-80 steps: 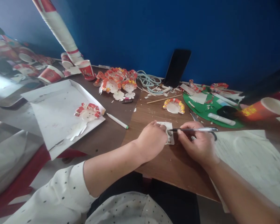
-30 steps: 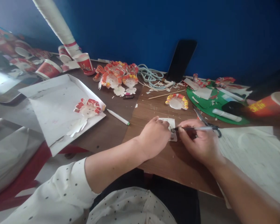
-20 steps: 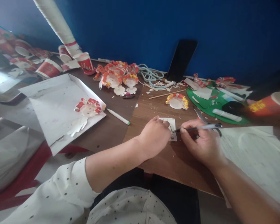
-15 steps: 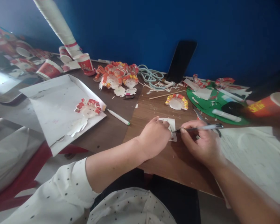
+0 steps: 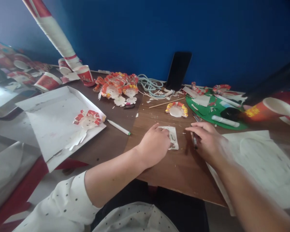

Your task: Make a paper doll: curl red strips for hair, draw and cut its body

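My left hand [image 5: 156,143] rests on the wood-look table with its fingers curled, pressing down a small white piece of paper [image 5: 173,137]. Dark drawn lines show on the paper's uncovered side. To the right of it, just above the table, is my right hand [image 5: 207,137], with thumb and fingers stretched toward the paper. A pen [image 5: 195,141] is held in that hand, its dark end pointing down below the fingers and most of its length hidden. Beyond both hands lies a white disc with a twisted red and yellow paper rim [image 5: 177,111].
A white tray [image 5: 62,93] holding a red-rimmed paper face stands left, beside a green-tipped marker [image 5: 118,127]. At the back are a phone [image 5: 179,71], a coiled cable [image 5: 149,84] and several paper crafts [image 5: 117,90]. A green disc [image 5: 203,112] and large sheets [image 5: 258,161] lie right.
My right hand has drawn the pen off the small paper and turned it, so the pen now points down inside the hand. My left hand still holds the paper; the view has shifted slightly.
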Demonstrator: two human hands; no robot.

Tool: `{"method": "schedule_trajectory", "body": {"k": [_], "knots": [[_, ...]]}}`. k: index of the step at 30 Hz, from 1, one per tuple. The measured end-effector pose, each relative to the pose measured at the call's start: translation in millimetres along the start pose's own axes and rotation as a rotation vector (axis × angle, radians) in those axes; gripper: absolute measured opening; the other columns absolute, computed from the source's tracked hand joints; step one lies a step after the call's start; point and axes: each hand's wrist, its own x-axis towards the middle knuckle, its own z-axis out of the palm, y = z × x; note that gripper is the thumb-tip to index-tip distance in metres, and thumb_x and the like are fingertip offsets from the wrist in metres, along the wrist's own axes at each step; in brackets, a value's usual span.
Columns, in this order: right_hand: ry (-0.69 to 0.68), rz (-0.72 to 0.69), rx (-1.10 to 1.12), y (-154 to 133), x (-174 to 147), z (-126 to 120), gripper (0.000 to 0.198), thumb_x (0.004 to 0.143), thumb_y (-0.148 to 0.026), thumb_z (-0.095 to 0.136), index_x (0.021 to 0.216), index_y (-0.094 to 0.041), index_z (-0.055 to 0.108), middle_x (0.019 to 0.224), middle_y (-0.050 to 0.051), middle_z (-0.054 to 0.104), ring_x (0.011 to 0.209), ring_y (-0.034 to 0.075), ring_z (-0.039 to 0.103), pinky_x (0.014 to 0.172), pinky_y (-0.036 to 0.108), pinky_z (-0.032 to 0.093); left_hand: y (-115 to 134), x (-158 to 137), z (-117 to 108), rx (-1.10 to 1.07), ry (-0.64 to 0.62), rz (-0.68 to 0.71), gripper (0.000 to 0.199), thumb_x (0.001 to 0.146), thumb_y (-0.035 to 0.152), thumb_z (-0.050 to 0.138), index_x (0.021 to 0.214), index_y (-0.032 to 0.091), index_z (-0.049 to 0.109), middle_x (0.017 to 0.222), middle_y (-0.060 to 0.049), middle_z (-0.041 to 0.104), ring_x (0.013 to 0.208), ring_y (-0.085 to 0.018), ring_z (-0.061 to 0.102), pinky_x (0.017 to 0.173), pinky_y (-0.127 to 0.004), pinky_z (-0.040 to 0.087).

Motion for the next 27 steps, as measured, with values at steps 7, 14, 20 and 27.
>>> {"method": "schedule_trajectory", "body": {"k": [7, 14, 20, 27], "knots": [[-0.006, 0.036, 0.024, -1.3, 2.2, 1.4, 0.040, 0.078, -0.010, 0.050, 0.106, -0.028, 0.072, 0.113, 0.002, 0.069, 0.100, 0.025, 0.064, 0.085, 0.041, 0.052, 0.2, 0.1, -7.9, -0.033, -0.027, -0.031, 0.032, 0.091, 0.040, 0.053, 0.094, 0.013, 0.071, 0.100, -0.008, 0.069, 0.099, -0.023, 0.064, 0.110, -0.042, 0.035], [0.025, 0.211, -0.038, 13.4, 4.1, 3.5, 0.028, 0.081, -0.025, 0.056, 0.103, -0.029, 0.073, 0.101, 0.004, 0.070, 0.087, 0.026, 0.065, 0.070, 0.040, 0.052, -1.8, -0.9, -7.2, -0.014, -0.047, 0.012, 0.023, 0.090, 0.015, 0.046, 0.094, 0.012, 0.068, 0.097, -0.009, 0.068, 0.095, -0.021, 0.064, 0.109, -0.042, 0.037], [-0.008, 0.240, -0.018, 21.1, 4.1, 0.6, 0.028, 0.083, -0.032, 0.056, 0.105, -0.027, 0.072, 0.098, 0.007, 0.069, 0.087, 0.028, 0.064, 0.070, 0.040, 0.049, -4.8, -2.7, -8.6, -0.134, 0.055, -0.126, 0.023, 0.093, 0.021, 0.045, 0.093, 0.013, 0.066, 0.096, -0.008, 0.065, 0.093, -0.021, 0.062, 0.089, -0.036, 0.048], [-0.046, 0.272, 0.031, 13.7, 3.6, -3.6, 0.029, 0.085, -0.034, 0.053, 0.108, -0.027, 0.071, 0.101, 0.006, 0.068, 0.090, 0.025, 0.064, 0.074, 0.038, 0.048, -8.4, -1.7, -5.3, -0.095, 0.050, -0.282, 0.051, 0.079, 0.054, 0.066, 0.113, 0.017, 0.062, 0.112, -0.012, 0.060, 0.111, -0.032, 0.052, 0.094, -0.046, 0.044]]}}
